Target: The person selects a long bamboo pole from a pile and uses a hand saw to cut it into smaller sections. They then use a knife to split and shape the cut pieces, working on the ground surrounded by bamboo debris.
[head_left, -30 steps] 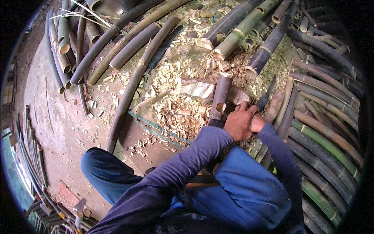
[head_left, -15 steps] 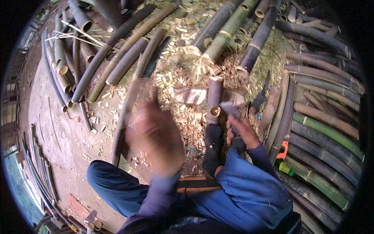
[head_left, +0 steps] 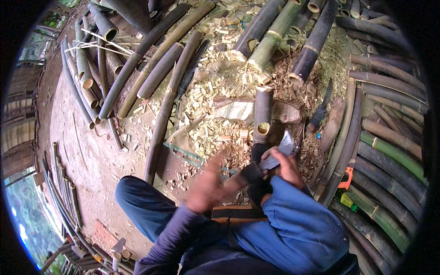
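Observation:
A hooked knife lies crosswise above my lap, its wooden handle pointing left. My right hand grips the knife at its blade. Beside the handle's end is my left hand, motion-blurred, its fingers stretched upward; whether it touches the handle is unclear. In front of me a dark bamboo tube rests across a split log. A notch cut in the tube's near end shows pale inside. My black-covered foot is against that end.
Pale wood chips litter the ground. Bamboo poles lie at the far left, with more stacked at right. An orange-handled tool sits by the right stack. A second dark-handled blade lies right of the log.
My left hand has come down and right, beside the knife's handle. My right hand has lowered slightly, and the knife now shows with its handle turned left. The view has shifted a little.

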A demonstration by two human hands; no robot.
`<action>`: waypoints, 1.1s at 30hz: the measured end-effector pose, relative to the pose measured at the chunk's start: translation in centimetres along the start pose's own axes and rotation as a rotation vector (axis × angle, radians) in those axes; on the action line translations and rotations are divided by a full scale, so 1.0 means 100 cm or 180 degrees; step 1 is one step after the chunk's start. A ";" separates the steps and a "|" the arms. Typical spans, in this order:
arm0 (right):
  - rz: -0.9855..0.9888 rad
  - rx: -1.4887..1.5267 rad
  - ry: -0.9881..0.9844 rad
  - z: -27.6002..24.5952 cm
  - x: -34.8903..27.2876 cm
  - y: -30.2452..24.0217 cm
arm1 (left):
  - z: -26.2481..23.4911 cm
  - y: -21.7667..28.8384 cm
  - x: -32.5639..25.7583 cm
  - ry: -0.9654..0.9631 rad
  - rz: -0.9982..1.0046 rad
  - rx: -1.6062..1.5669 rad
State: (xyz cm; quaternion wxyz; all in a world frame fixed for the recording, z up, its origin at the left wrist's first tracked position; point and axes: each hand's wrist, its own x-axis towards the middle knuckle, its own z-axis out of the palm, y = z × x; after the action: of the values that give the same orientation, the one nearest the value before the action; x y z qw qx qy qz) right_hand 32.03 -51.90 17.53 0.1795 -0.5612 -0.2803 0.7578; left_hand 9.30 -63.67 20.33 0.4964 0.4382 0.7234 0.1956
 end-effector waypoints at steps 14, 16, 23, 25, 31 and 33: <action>0.0701 0.2203 -0.0887 0.010 0.064 0.031 | -0.051 0.077 0.093 -0.0308 0.1525 0.2847; 0.0696 0.2433 -0.0769 0.016 0.062 0.024 | -0.068 0.081 0.116 -0.0681 0.1678 0.2676; 0.0975 0.1112 -0.0684 0.014 0.073 0.011 | -0.028 0.010 0.097 -0.1480 0.0163 0.1245; 0.1080 0.0683 -0.0847 -0.001 0.073 0.007 | 0.022 -0.012 0.067 -0.1032 -0.0130 0.1078; 0.1028 -0.1407 -0.0554 -0.024 0.077 -0.021 | 0.154 0.007 0.028 0.0230 -0.0531 -0.0067; 0.0734 -0.1611 -0.0524 -0.029 0.081 -0.005 | 0.154 0.007 0.026 0.0223 -0.0566 -0.0112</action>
State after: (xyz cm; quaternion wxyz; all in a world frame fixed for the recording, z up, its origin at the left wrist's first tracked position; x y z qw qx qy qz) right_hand 32.27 -46.09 11.19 -0.0769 -0.5529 -0.4084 0.7222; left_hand 22.95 -63.47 12.74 0.4939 0.3563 0.7728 0.1787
